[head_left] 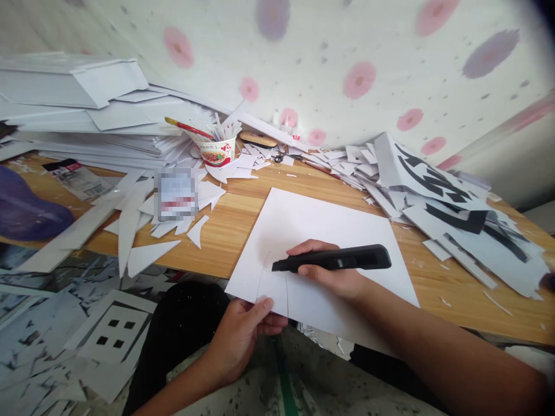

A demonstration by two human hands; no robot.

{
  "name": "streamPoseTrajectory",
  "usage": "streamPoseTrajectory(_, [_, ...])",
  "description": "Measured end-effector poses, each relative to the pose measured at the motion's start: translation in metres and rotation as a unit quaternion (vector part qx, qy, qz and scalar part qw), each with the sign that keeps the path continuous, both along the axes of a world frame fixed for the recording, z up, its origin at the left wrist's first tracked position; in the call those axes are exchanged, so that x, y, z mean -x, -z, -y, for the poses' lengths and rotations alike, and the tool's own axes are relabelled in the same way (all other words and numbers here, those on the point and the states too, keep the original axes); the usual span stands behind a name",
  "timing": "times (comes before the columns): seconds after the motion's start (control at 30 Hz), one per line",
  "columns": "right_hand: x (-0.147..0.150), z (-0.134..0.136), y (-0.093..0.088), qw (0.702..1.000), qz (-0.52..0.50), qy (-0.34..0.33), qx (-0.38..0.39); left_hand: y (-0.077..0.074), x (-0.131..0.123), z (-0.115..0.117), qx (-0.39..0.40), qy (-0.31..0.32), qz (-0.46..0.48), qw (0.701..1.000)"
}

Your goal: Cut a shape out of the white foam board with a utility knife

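Right hand (333,274): fingers wrapped tight around a black utility knife (333,258), held nearly level, tip pointing left and lying on the sheet.
Left hand (243,332): thumb on top, fingers curled beneath, pinching the near edge of the white sheet (312,231) where it overhangs the worktop.
White sheet: lies flat on the wooden worktop (234,219), near corner hanging past the front edge; faint curved and straight lines show just left of the knife tip.
Knife tip: close above the left thumb, apart from it.
Left of sheet: white offcuts (147,231), triangles and strips, scattered to the worktop edge; one pixelated packet among them.
Back left: tall pile of white boards (87,110); a paper cup (217,150) stuffed with scraps stands in front.
Right: heap of white pieces with black shapes (455,202).
Floor, lower left: more cuttings, one panel with four square holes (113,332).
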State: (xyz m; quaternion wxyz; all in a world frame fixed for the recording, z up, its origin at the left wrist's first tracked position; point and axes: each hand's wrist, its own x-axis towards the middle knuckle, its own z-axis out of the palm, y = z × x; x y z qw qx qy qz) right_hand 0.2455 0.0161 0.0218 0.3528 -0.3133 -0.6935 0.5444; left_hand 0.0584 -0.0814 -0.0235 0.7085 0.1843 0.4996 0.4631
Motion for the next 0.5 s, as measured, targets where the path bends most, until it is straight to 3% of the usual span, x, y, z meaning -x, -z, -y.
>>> streamPoseTrajectory(0.2, [0.001,-0.001,0.002,0.999,0.01,-0.034,-0.011,-0.001,0.006,0.001,0.003,-0.046,-0.046,0.998])
streamPoseTrajectory(0.37, [0.005,0.001,-0.009,0.996,0.071,-0.044,-0.023,-0.003,0.007,0.001,0.01,-0.035,-0.028,0.999])
streamPoseTrajectory(0.5, [0.007,0.0,-0.011,0.996,0.065,-0.055,-0.026,-0.002,0.008,0.001,0.007,-0.026,-0.021,0.999])
